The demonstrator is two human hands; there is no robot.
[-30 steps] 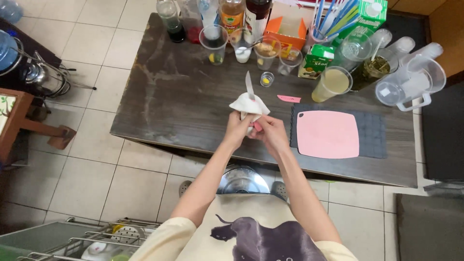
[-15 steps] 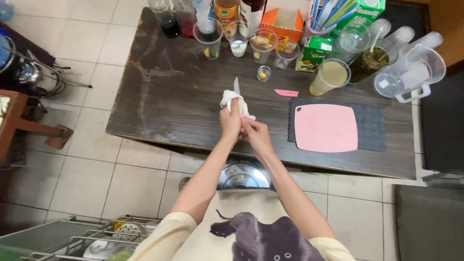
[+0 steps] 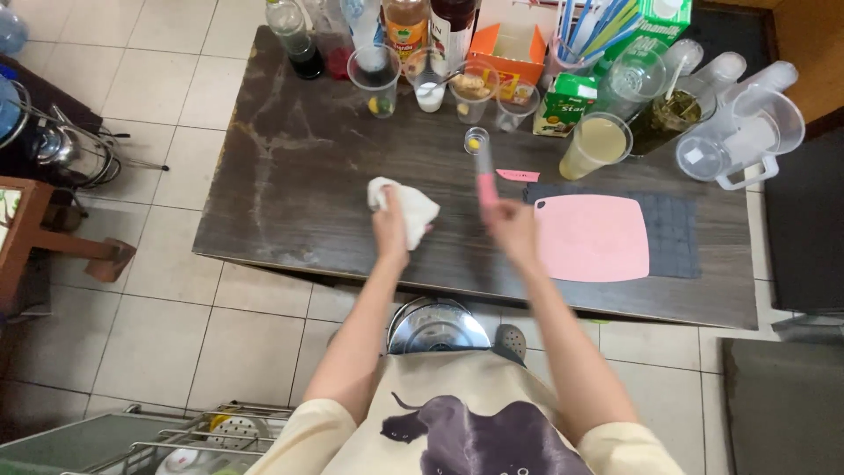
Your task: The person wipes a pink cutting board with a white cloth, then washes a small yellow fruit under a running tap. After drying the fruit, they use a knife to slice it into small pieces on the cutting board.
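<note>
Over the dark wooden table (image 3: 290, 185), the left hand (image 3: 389, 230) is closed on a crumpled white cloth (image 3: 406, 209). Beside it, the right hand (image 3: 512, 230) grips a pink-handled knife (image 3: 483, 171) upright, its blurred blade pointing away towards the cups, just left of the pink cutting board (image 3: 591, 237).

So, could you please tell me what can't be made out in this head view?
- Knife in the right hand: motion blur smears the blade; only the pink handle reads clearly.
- Left hand: on the white cloth; fingers partly hidden by its folds.
- Bottles at the table's far side: tops cut off by the top edge.
- Small cup: yellow contents too small to identify.
</note>
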